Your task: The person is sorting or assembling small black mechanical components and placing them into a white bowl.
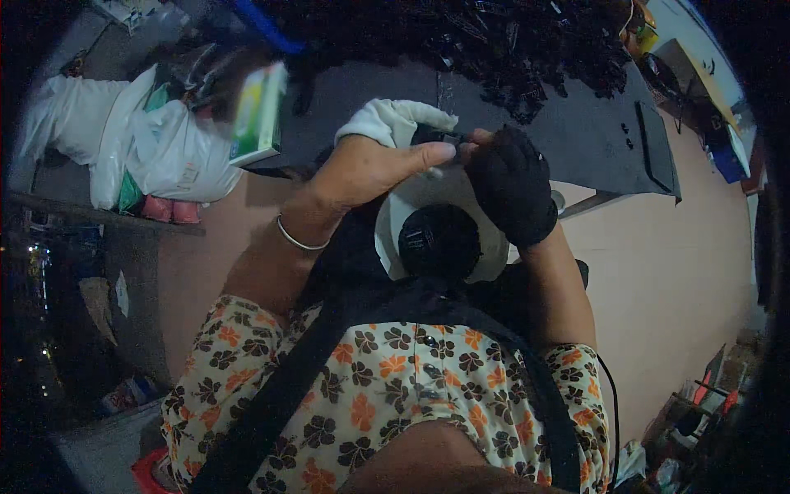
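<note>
My left hand [383, 156] has white cloth over its fingers, and its bare thumb presses toward them. A small dark piece [448, 137] sits between its thumb and fingers; its kind is too dim to make out. My right hand [512, 177], in a black glove with bare fingertips, pinches at the same spot, close to the left thumb tip. Just what the right fingertips grip is hidden. Below both hands, a white curved thing [395, 218] lies at my lap, with a round black object [440, 240] in front of it.
A heap of small black parts [510, 49] covers the far side of the dark grey table [584, 152]. Left of my hands stand a green-and-white box [257, 115] and filled white plastic bags [177, 152]. A dark bar [654, 146] lies along the table's right edge.
</note>
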The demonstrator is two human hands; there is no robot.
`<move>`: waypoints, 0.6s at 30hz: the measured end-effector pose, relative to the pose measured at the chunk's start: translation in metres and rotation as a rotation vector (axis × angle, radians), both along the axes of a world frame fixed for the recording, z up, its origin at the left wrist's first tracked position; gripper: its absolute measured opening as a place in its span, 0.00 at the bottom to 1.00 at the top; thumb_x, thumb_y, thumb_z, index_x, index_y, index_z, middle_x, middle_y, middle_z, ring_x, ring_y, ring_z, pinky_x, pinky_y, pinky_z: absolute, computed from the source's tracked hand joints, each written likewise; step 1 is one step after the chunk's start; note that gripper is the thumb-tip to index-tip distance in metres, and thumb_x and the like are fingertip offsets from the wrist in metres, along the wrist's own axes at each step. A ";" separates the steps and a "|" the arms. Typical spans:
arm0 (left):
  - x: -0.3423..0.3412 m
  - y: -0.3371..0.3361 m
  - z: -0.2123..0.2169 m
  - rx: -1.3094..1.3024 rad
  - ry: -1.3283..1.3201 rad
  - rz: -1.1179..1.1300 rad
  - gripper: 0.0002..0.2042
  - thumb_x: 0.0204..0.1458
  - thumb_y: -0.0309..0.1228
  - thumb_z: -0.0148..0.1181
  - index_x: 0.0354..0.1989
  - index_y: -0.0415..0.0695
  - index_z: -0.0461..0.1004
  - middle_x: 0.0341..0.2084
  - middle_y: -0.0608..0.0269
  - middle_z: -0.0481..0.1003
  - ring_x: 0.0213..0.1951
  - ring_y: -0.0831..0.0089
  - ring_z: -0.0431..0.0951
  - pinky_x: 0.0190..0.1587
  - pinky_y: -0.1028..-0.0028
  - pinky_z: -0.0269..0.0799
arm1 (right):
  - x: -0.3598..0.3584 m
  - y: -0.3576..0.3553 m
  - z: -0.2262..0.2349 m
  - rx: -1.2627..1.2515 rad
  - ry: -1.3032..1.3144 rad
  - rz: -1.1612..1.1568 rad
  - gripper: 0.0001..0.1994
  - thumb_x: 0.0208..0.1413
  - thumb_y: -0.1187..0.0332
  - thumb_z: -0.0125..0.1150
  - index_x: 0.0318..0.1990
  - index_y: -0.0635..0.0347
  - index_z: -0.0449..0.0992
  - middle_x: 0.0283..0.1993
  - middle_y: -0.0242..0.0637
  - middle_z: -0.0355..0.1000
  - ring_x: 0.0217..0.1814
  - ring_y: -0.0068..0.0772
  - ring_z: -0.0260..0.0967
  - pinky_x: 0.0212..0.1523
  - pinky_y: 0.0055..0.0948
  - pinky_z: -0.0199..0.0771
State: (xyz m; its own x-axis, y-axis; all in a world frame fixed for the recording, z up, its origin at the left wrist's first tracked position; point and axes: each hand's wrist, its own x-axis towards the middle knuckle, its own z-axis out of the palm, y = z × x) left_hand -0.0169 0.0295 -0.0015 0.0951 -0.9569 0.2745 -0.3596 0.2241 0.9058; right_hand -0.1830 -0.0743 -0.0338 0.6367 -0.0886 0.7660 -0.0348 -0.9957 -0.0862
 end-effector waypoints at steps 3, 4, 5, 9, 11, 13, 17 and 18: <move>-0.002 0.001 -0.004 0.084 0.083 0.058 0.11 0.48 0.25 0.57 0.40 0.37 0.72 0.30 0.61 0.75 0.30 0.80 0.74 0.30 0.80 0.73 | 0.001 0.000 0.001 -0.028 -0.016 0.034 0.10 0.40 0.75 0.61 0.34 0.60 0.71 0.34 0.39 0.70 0.33 0.41 0.69 0.32 0.34 0.71; -0.003 0.002 -0.004 0.086 0.139 0.055 0.10 0.48 0.25 0.57 0.40 0.37 0.73 0.30 0.60 0.75 0.30 0.79 0.74 0.31 0.80 0.73 | 0.004 0.002 0.000 0.173 -0.028 0.017 0.11 0.41 0.73 0.62 0.34 0.61 0.71 0.32 0.39 0.70 0.33 0.39 0.69 0.33 0.33 0.71; -0.005 0.003 -0.004 0.088 0.196 0.052 0.09 0.49 0.25 0.57 0.39 0.37 0.73 0.30 0.60 0.75 0.30 0.78 0.75 0.32 0.79 0.73 | 0.005 0.004 -0.001 0.374 -0.039 0.001 0.11 0.42 0.71 0.63 0.35 0.62 0.71 0.31 0.39 0.70 0.32 0.37 0.69 0.34 0.32 0.71; -0.011 0.012 0.000 0.087 0.019 0.096 0.10 0.48 0.22 0.55 0.40 0.33 0.71 0.32 0.57 0.75 0.32 0.76 0.75 0.37 0.78 0.72 | 0.004 0.002 -0.008 0.934 0.052 0.104 0.12 0.43 0.69 0.64 0.35 0.63 0.71 0.26 0.38 0.68 0.32 0.33 0.69 0.37 0.29 0.70; -0.010 0.015 -0.002 0.137 -0.079 0.085 0.12 0.48 0.22 0.56 0.42 0.34 0.70 0.33 0.57 0.74 0.36 0.75 0.75 0.40 0.77 0.72 | 0.003 -0.001 -0.007 0.819 0.134 0.138 0.11 0.43 0.69 0.64 0.32 0.64 0.71 0.24 0.39 0.67 0.30 0.30 0.68 0.33 0.28 0.67; -0.003 0.018 -0.006 0.133 -0.138 0.059 0.13 0.48 0.23 0.57 0.43 0.34 0.70 0.35 0.57 0.74 0.38 0.74 0.74 0.41 0.76 0.71 | 0.004 0.002 0.002 0.788 0.249 0.098 0.11 0.44 0.69 0.64 0.31 0.65 0.70 0.23 0.39 0.66 0.28 0.30 0.66 0.31 0.29 0.66; 0.025 0.025 -0.003 0.101 -0.400 0.083 0.16 0.46 0.27 0.60 0.44 0.37 0.70 0.38 0.56 0.72 0.42 0.73 0.72 0.43 0.74 0.69 | 0.003 -0.005 -0.002 0.578 0.307 0.015 0.12 0.44 0.66 0.63 0.28 0.65 0.68 0.22 0.37 0.63 0.24 0.27 0.59 0.26 0.31 0.60; 0.034 0.025 0.000 0.190 -0.426 0.179 0.18 0.43 0.30 0.62 0.44 0.38 0.71 0.39 0.54 0.72 0.40 0.68 0.73 0.42 0.72 0.69 | 0.002 -0.006 -0.007 0.581 0.310 0.003 0.12 0.44 0.66 0.63 0.28 0.65 0.68 0.22 0.37 0.63 0.24 0.27 0.59 0.26 0.31 0.60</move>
State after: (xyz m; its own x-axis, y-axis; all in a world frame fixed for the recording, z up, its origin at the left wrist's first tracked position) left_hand 0.0167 0.0549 -0.0014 0.1799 -0.9727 0.1469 -0.7242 -0.0299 0.6889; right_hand -0.1812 -0.0807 -0.0407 0.8209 -0.4301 0.3756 -0.1414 -0.7903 -0.5961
